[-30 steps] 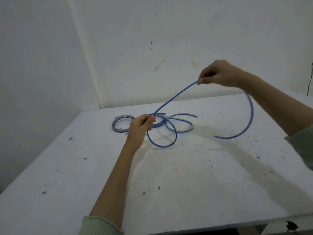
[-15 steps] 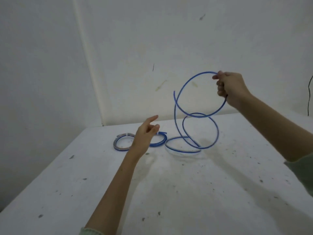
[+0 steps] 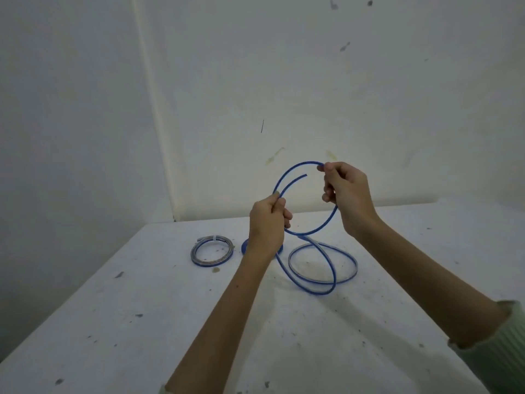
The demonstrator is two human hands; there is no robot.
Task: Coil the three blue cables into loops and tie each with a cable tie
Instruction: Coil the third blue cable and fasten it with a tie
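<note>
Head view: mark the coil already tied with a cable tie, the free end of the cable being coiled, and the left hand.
tied coil [image 3: 196, 258]: head view, left rim of the loop.
cable's free end [image 3: 304, 175]: head view, the cut tip.
left hand [image 3: 267, 223]: head view, back of the hand.

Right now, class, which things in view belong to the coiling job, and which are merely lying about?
Belonging to the job:
loose blue cable, gripped by left hand and right hand
tied coil
second coil, mostly hidden

Lying about:
table, with specks of dirt
</note>
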